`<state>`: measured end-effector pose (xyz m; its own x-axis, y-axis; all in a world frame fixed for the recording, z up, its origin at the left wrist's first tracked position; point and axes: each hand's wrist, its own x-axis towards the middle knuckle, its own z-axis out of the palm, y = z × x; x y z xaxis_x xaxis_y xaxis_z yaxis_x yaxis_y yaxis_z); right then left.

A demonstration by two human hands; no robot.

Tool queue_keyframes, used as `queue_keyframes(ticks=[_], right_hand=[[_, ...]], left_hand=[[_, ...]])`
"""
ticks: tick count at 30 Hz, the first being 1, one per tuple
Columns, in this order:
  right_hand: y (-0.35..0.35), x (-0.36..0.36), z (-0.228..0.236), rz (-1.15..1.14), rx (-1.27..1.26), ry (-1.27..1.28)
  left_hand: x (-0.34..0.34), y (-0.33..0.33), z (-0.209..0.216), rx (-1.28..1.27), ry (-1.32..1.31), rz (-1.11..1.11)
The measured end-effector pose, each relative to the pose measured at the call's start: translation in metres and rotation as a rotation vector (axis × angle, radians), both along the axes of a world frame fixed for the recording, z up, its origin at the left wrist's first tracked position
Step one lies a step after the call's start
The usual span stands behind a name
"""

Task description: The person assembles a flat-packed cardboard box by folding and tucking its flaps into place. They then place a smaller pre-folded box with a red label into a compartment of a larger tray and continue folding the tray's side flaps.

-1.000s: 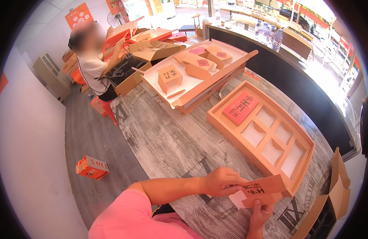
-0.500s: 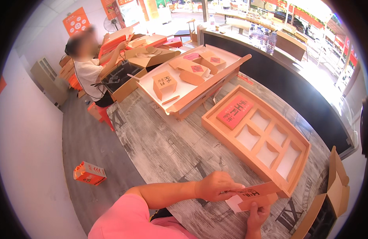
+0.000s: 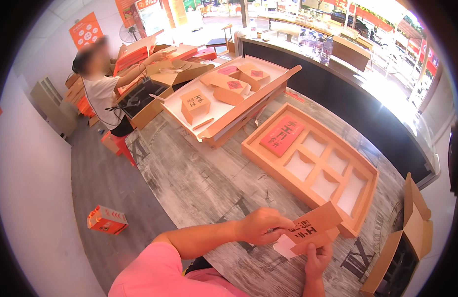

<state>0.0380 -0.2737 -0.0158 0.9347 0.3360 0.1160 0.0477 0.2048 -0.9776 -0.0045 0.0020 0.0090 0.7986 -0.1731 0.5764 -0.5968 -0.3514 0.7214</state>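
Note:
Over the near part of the table I hold a small kraft-brown folding carton (image 3: 312, 223) with black lettering, partly folded, its pale inner flap (image 3: 285, 246) sticking out at the lower left. My left hand (image 3: 263, 225) pinches its left end between thumb and fingers. At the lower right, my right hand (image 3: 318, 258) grips it with the thumb on the near face and the other fingers mostly hidden behind. Just beyond the carton lies a shallow brown gift-box tray (image 3: 277, 175) with several white-bottomed compartments. A red lettered packet (image 3: 282, 135) fills its far left part.
Farther back, a large white-lined box lid (image 3: 173, 102) holds several small brown cartons (image 3: 195, 105). An open cardboard box (image 3: 418, 218) stands at right. A co-worker (image 3: 97, 84) handles red boxes at far left. Water bottles (image 3: 315, 43) stand on the counter. A red-and-white carton (image 3: 107, 220) sits on the floor.
The lettered panel of the carton has tipped up and shows more of its face. Both hands keep their hold. The whole view has shifted slightly, with the table things now farther left.

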Motion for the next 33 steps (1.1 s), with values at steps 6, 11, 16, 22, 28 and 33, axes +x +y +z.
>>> queue_keyframes(ticks=[6,11,16,22,28,33], right_hand=[[-0.007,0.007,-0.004,0.022,0.008,0.033],[-0.002,0.007,-0.004,0.025,-0.022,0.044],[-0.002,0.006,-0.005,0.015,-0.030,0.083],[-0.001,0.008,-0.006,0.062,-0.010,0.105],[-0.004,0.008,-0.006,0.068,-0.046,0.112],[-0.005,0.007,-0.008,0.106,-0.078,0.025]], left_hand=[[-0.001,0.014,0.015,0.009,-0.091,0.298],[-0.007,0.063,0.061,-0.034,-0.143,0.650],[0.014,0.164,0.092,-0.065,-0.151,0.917],[0.034,0.253,0.095,0.416,0.102,1.221],[0.039,0.204,0.102,0.612,-0.087,1.195],[0.066,0.111,0.112,0.536,-0.102,0.794]])
